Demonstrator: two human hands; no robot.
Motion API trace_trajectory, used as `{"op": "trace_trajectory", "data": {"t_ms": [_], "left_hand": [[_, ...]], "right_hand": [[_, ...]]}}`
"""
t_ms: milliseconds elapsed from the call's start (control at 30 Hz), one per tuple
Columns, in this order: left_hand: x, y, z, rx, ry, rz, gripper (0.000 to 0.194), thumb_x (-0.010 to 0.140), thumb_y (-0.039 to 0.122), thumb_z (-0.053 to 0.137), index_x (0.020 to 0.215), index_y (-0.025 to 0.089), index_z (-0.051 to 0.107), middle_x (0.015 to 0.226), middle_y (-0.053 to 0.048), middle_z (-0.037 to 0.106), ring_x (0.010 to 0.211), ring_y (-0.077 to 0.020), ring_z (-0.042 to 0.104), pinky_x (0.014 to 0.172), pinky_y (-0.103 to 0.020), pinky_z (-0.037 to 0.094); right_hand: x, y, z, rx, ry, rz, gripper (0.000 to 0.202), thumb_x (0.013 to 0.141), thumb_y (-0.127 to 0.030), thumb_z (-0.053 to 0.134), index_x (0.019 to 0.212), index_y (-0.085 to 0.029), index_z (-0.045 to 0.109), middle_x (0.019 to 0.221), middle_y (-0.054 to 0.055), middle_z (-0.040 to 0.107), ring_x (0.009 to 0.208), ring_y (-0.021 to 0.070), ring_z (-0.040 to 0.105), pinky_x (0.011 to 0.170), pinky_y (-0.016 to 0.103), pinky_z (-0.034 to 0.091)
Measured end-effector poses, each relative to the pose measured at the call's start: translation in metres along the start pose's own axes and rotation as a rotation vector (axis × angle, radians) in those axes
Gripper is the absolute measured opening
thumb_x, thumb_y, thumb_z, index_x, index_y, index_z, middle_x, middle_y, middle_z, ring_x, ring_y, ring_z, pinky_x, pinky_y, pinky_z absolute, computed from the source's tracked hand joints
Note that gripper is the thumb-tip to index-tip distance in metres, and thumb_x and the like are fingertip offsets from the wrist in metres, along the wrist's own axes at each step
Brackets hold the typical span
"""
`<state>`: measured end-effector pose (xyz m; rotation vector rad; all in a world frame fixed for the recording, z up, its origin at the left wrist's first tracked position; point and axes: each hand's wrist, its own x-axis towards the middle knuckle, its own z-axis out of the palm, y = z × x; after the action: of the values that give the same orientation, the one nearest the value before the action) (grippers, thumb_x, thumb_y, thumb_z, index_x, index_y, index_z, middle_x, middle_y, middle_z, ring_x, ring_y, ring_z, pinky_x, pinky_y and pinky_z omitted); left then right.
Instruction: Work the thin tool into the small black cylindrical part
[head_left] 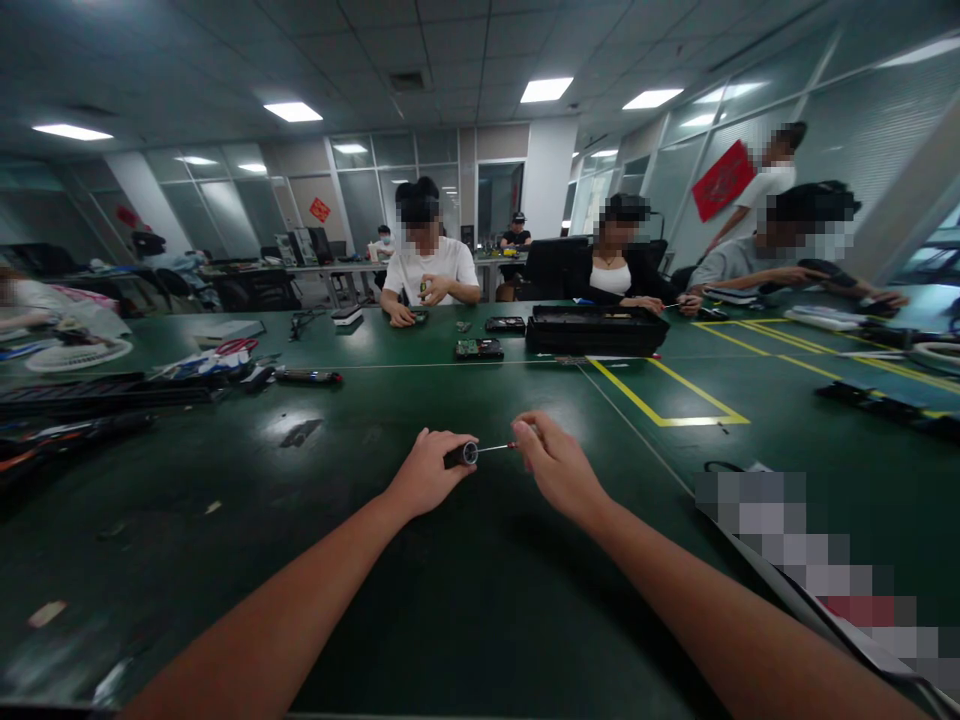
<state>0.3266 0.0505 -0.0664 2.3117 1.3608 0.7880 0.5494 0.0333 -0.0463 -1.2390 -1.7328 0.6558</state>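
Observation:
My left hand is wrapped round a small black cylindrical part, whose round end faces right. A thin screwdriver with a metal shaft and a reddish end reaches from that round end to my right hand. The fingers of my right hand are closed on the screwdriver, and its handle is mostly hidden by them. Both hands are just above the green table, near the middle of the view.
Beyond my hands are a circuit board and a black open case. Tools and a dark pen-like tool lie at left. Yellow tape marks the table at right, near a bag-like sheet. Several people sit across the table.

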Motion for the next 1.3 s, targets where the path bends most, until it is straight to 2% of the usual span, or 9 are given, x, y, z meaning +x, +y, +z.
{"op": "trace_trajectory", "data": {"t_ms": [100, 267, 367, 533, 633, 800, 1033, 1167, 1300], "left_hand": [[-0.0005, -0.0002, 0.0003, 0.005, -0.003, -0.005, 0.03, 0.086, 0.029, 0.065, 0.117, 0.029, 0.066, 0.114, -0.003, 0.067, 0.11, -0.024, 0.056, 0.115, -0.054, 0.018], [0.0007, 0.0002, -0.0002, 0.011, 0.032, -0.048, 0.033, 0.086, 0.032, 0.066, 0.118, 0.028, 0.065, 0.112, -0.003, 0.068, 0.108, -0.0249, 0.057, 0.114, -0.055, 0.02], [0.0013, 0.0003, -0.0013, 0.03, 0.048, -0.063, 0.035, 0.085, 0.034, 0.068, 0.118, 0.027, 0.065, 0.11, -0.005, 0.068, 0.107, -0.0259, 0.058, 0.112, -0.055, 0.023], [-0.0003, 0.0012, -0.0012, 0.042, 0.013, -0.052, 0.038, 0.086, 0.038, 0.066, 0.122, 0.027, 0.063, 0.112, -0.004, 0.067, 0.108, -0.0252, 0.057, 0.116, -0.057, 0.016], [-0.0009, 0.002, -0.001, 0.047, -0.002, -0.055, 0.038, 0.086, 0.038, 0.066, 0.123, 0.029, 0.062, 0.111, -0.004, 0.067, 0.109, -0.0256, 0.056, 0.116, -0.057, 0.015], [-0.0009, -0.0005, 0.0, 0.039, 0.015, -0.051, 0.037, 0.086, 0.038, 0.066, 0.122, 0.028, 0.063, 0.111, -0.004, 0.067, 0.108, -0.0254, 0.057, 0.115, -0.058, 0.015], [-0.0021, 0.0008, 0.0006, 0.029, 0.001, -0.033, 0.035, 0.086, 0.036, 0.066, 0.12, 0.031, 0.064, 0.112, -0.002, 0.067, 0.111, -0.0252, 0.056, 0.116, -0.059, 0.012], [-0.002, 0.0039, -0.0003, 0.036, 0.01, -0.048, 0.034, 0.086, 0.036, 0.066, 0.119, 0.029, 0.064, 0.113, -0.003, 0.067, 0.11, -0.0255, 0.056, 0.116, -0.059, 0.012], [-0.0016, 0.0058, -0.0007, 0.058, -0.005, -0.052, 0.032, 0.086, 0.035, 0.066, 0.117, 0.028, 0.064, 0.113, -0.003, 0.067, 0.11, -0.0252, 0.056, 0.116, -0.06, 0.013]], "right_hand": [[-0.0005, -0.0035, 0.0011, -0.037, -0.002, 0.044, 0.033, 0.097, -0.045, 0.038, 0.095, -0.024, 0.064, 0.068, 0.0, 0.06, 0.059, 0.018, 0.057, 0.056, 0.031, 0.039], [-0.0021, -0.0042, 0.0021, 0.013, -0.02, 0.002, 0.026, 0.094, -0.04, 0.046, 0.113, -0.025, 0.055, 0.08, 0.001, 0.065, 0.059, 0.0169, 0.056, 0.054, 0.031, 0.041], [-0.0017, -0.0041, 0.0016, 0.057, -0.008, -0.024, 0.021, 0.091, -0.038, 0.05, 0.106, -0.024, 0.057, 0.084, 0.002, 0.065, 0.069, 0.0187, 0.061, 0.061, 0.031, 0.045], [0.0011, -0.0043, 0.0001, -0.005, 0.022, 0.049, 0.03, 0.095, -0.046, 0.042, 0.093, -0.025, 0.063, 0.074, 0.002, 0.064, 0.062, 0.0191, 0.058, 0.056, 0.031, 0.041], [0.0015, -0.0018, 0.0006, 0.013, -0.005, 0.057, 0.026, 0.094, -0.044, 0.044, 0.105, -0.025, 0.059, 0.075, 0.0, 0.065, 0.057, 0.0181, 0.056, 0.055, 0.031, 0.04], [0.0013, 0.0001, 0.0021, 0.085, -0.006, -0.013, 0.022, 0.092, -0.039, 0.051, 0.106, -0.023, 0.055, 0.09, 0.003, 0.065, 0.078, 0.0198, 0.062, 0.068, 0.033, 0.046], [0.0014, 0.0017, 0.0028, 0.003, -0.01, 0.038, 0.033, 0.097, -0.047, 0.039, 0.092, -0.024, 0.062, 0.07, 0.0, 0.058, 0.064, 0.0186, 0.056, 0.059, 0.031, 0.041], [-0.0002, 0.0014, 0.0042, 0.125, 0.044, -0.004, 0.021, 0.092, -0.035, 0.046, 0.108, -0.024, 0.055, 0.081, 0.0, 0.061, 0.073, 0.0189, 0.059, 0.066, 0.032, 0.044], [0.003, -0.0009, 0.0069, 0.263, 0.059, 0.032, 0.023, 0.085, -0.042, 0.058, 0.097, -0.022, 0.059, 0.084, 0.003, 0.064, 0.077, 0.0194, 0.06, 0.072, 0.034, 0.047]]}}
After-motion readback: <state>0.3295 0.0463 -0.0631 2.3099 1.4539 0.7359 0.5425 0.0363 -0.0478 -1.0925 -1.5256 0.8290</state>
